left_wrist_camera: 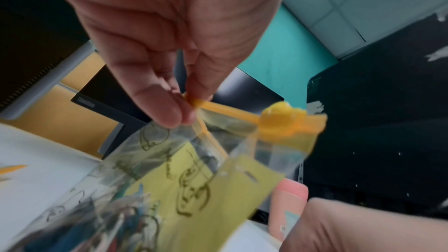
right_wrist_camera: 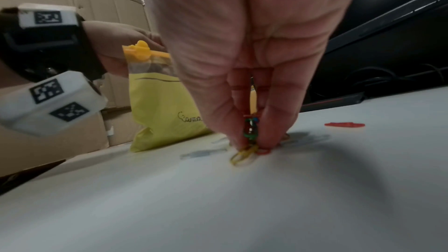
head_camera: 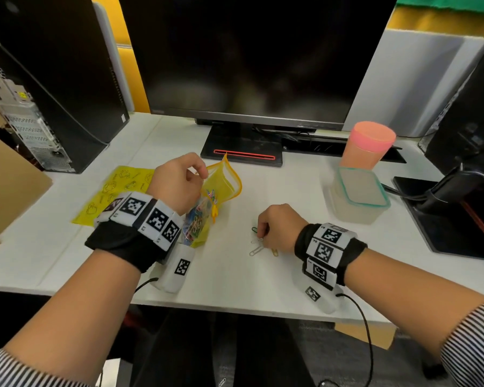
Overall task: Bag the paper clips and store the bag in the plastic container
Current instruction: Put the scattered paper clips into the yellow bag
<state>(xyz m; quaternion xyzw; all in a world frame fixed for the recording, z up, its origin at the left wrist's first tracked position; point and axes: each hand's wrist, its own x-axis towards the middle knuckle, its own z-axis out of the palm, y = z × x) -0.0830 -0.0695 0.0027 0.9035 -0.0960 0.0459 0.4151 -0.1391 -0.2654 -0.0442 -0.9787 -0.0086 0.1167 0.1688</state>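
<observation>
While the right hand (head_camera: pixel 277 229) pinched a few paper clips (right_wrist_camera: pixel 251 131) against the desk (head_camera: pixel 235 280) nearest the person, its fingers (right_wrist_camera: pixel 232 122) curled down on them, more clips (head_camera: pixel 256 250) lay loose just beside it, their long axes running roughly left to right. To the left, the left hand (head_camera: pixel 179 181) pinched a top corner of the bag (head_camera: pixel 220 188), which stood upright with its mouth open and pointing up, its bottom resting on the desk and holding coloured clips. A yellow slider (left_wrist_camera: pixel 278 120) sat on the bag's orange zip strip. A second yellow bag (head_camera: pixel 115 191) lay flat behind the left wrist. Farther right stood the container (head_camera: pixel 358 196), lid on, well apart from the clips, with a pink cup (head_camera: pixel 368 145) just behind it. Beyond stood a dark monitor (head_camera: pixel 249 57), with computer towers (head_camera: pixel 56 68) at the sides of the white desk.
</observation>
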